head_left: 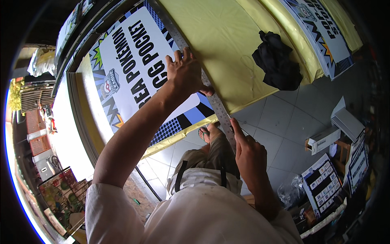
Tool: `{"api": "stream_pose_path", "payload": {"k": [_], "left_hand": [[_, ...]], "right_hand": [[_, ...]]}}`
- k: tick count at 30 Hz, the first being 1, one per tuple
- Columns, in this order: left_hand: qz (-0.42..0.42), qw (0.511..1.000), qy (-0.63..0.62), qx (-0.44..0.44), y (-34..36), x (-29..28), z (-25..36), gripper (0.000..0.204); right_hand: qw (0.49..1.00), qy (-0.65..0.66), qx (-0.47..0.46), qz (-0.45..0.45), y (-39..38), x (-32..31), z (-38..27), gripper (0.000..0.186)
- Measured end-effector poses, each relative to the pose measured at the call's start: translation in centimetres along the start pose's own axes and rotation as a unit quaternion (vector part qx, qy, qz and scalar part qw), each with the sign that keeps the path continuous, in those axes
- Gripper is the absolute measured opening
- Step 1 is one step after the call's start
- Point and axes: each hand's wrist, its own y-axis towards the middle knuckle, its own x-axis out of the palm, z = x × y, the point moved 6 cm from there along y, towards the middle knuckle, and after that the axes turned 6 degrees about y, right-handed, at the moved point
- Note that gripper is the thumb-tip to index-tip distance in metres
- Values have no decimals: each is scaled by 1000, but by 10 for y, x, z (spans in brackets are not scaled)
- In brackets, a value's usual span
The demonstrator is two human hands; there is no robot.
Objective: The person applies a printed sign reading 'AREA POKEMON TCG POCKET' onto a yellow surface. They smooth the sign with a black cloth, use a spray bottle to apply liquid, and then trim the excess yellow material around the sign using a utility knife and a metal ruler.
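A large printed sign board (pixel 140 61), white in the middle with black lettering and a blue patterned border, lies on a yellow-covered table. Along its right edge runs a long metal ruler (pixel 217 105), which sticks out past the table's near edge. My left hand (pixel 185 75) presses down across the ruler and the sign, its fingers spread. Beside the ruler's near end, my right hand (pixel 251 156) is closed with the index finger stretched forward. A slim tool with a thin tip (pixel 230 118) shows at that fingertip; its handle is mostly hidden in the hand.
A crumpled black cloth (pixel 278 61) lies on the yellow covering (pixel 219 24). Another printed board (pixel 321 36) stands at the far right. On the tiled floor (pixel 280 118) to the right are an opened white box (pixel 323 140), a panel with small pictures (pixel 323 185) and clear plastic wrap (pixel 290 191).
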Motion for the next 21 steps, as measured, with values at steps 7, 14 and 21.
{"api": "stream_pose_path", "payload": {"k": [7,14,21], "left_hand": [[-8,1000,8,-17,0,-2,-3,131],[-3,1000,1,-4,-1,-2,0,127],[6,1000,-4,6,-3,-5,2,126]], "right_hand": [[1000,2,-1,-2,-8,-3,3,58],[999,-31,3,-8,-27,-3,8,63],[999,-46,2,-1,-34,-1,12,65]]}}
